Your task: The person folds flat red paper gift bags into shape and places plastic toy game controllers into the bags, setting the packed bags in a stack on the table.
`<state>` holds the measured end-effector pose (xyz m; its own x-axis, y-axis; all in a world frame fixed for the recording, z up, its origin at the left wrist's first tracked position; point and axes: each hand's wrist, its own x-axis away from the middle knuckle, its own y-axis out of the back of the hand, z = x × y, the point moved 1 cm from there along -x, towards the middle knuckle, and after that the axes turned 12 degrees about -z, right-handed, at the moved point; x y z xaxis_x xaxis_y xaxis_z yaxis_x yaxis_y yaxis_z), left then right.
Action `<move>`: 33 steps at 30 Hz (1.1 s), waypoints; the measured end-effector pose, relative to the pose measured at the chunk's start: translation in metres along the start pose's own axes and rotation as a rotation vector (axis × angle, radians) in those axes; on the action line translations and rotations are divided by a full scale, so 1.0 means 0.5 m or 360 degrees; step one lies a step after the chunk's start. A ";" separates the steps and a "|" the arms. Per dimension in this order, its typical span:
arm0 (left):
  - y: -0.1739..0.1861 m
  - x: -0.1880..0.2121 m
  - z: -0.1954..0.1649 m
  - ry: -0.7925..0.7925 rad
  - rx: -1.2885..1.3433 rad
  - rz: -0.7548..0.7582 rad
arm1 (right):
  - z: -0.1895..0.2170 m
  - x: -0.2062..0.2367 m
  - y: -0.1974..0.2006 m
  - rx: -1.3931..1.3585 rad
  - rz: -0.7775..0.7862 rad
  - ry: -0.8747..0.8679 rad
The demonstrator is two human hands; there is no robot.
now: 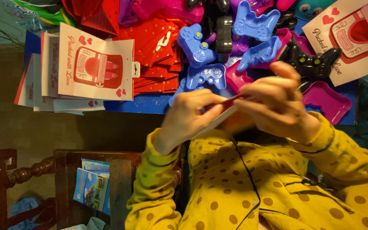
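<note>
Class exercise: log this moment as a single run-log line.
left hand: pinching card | right hand: gripping same card | behind: controller-shaped toys, card stack

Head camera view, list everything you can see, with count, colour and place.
Flat red-and-white card: one, held between both hands at centre.
Blue plastic controller-shaped toys: at least four, top centre pile.
Black controller-shaped toys: two or more, top right of pile.
Pink plastic trays: several, right of pile.
White printed backing cards: one stack, upper left; one more card top right.
Red folded card pieces: a heap, top centre-left.
Dark wooden chair: one, lower left.
Booklets: a few, blue, lower left.
Yellow dotted sleeves: bottom.
Left hand: grip on card.
Right hand: grip on card.
</note>
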<state>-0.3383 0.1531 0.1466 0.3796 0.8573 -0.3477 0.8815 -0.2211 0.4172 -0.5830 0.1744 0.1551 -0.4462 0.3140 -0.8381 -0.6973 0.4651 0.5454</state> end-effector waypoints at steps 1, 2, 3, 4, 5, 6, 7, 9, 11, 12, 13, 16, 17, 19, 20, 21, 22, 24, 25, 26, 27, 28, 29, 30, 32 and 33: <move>0.020 0.005 -0.013 -0.0015 -0.0138 -0.0053 | -0.003 0.005 0.017 0.0135 -0.0063 -0.0063; 0.038 0.008 -0.023 -0.0042 -0.0180 -0.0100 | -0.005 0.012 0.035 0.0274 -0.0126 -0.0130; 0.054 0.011 -0.031 -0.0068 -0.0222 -0.0146 | -0.010 0.021 0.054 0.0203 -0.0128 -0.0429; 0.063 0.012 -0.037 -0.0097 -0.0265 -0.0197 | -0.014 0.031 0.073 0.0131 -0.0135 -0.0723; 0.062 0.009 -0.041 -0.0108 -0.0258 -0.0207 | -0.019 0.042 0.086 0.0059 -0.0145 -0.1003; 0.058 0.005 -0.046 -0.0118 -0.0257 -0.0216 | -0.018 0.052 0.093 0.0086 -0.0100 -0.0988; 0.052 0.003 -0.053 -0.0124 -0.0256 -0.0212 | -0.012 0.060 0.098 0.0114 -0.0057 -0.0985; 0.024 0.007 -0.077 -0.0269 -0.0470 -0.0245 | 0.004 0.070 0.098 0.0119 -0.0081 -0.0810; -0.006 0.014 -0.104 -0.0356 -0.0606 -0.0215 | 0.027 0.070 0.089 0.0076 -0.0226 -0.0453; -0.019 0.018 -0.114 -0.0360 -0.0644 -0.0177 | 0.038 0.067 0.084 0.0107 -0.0103 -0.0244; -0.029 0.021 -0.121 -0.0359 -0.0687 -0.0142 | 0.049 0.061 0.080 0.0131 0.0018 -0.0033; -0.030 0.025 -0.126 -0.0310 -0.0769 -0.0264 | 0.070 0.036 0.075 0.0070 0.0329 0.0226; -0.024 0.025 -0.125 -0.0315 -0.0778 -0.0347 | 0.076 0.028 0.075 0.0030 0.0430 0.0256; -0.014 0.022 -0.126 -0.0326 -0.0799 -0.0518 | 0.084 0.016 0.071 -0.0059 0.0904 -0.0138; -0.017 0.019 -0.129 -0.0284 -0.0879 -0.0470 | 0.090 0.015 0.066 -0.0101 0.1137 -0.0352; -0.026 0.018 -0.135 -0.0244 -0.0956 -0.0411 | 0.096 0.014 0.059 -0.0116 0.1259 -0.0367; -0.039 0.018 -0.143 -0.0207 -0.1027 -0.0356 | 0.099 0.017 0.050 -0.0125 0.1386 -0.0381; -0.077 0.018 -0.159 -0.0343 -0.1157 -0.0244 | 0.090 0.033 0.024 -0.0107 0.1903 -0.0540; -0.090 0.020 -0.161 -0.0409 -0.1226 -0.0191 | 0.078 0.045 0.010 -0.0092 0.2296 -0.0694; -0.093 0.025 -0.157 -0.0437 -0.1199 -0.0257 | 0.060 0.059 -0.001 -0.0085 0.2694 -0.0849; -0.093 0.032 -0.152 -0.0466 -0.1170 -0.0317 | 0.033 0.065 -0.017 -0.0497 0.2629 -0.1007; -0.090 0.039 -0.145 -0.0501 -0.1140 -0.0376 | 0.001 0.070 -0.035 -0.0907 0.2529 -0.1157; -0.084 0.046 -0.136 -0.0481 -0.1148 -0.0360 | -0.028 0.073 -0.046 -0.1309 0.2401 -0.1290; -0.072 0.053 -0.128 -0.0461 -0.1165 -0.0343 | -0.057 0.075 -0.057 -0.1521 0.2238 -0.1259; -0.053 0.052 -0.129 -0.0457 -0.1196 -0.0347 | -0.103 0.075 -0.075 -0.1927 0.1892 -0.1183; -0.045 0.046 -0.139 -0.0469 -0.1209 -0.0372 | -0.121 0.074 -0.083 -0.2107 0.1687 -0.1152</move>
<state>-0.3690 0.2100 0.1876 0.3615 0.6627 -0.6558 0.5583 0.4095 0.7215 -0.6047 0.1165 0.1007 -0.8891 0.4237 0.1729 -0.4096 -0.9053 0.1123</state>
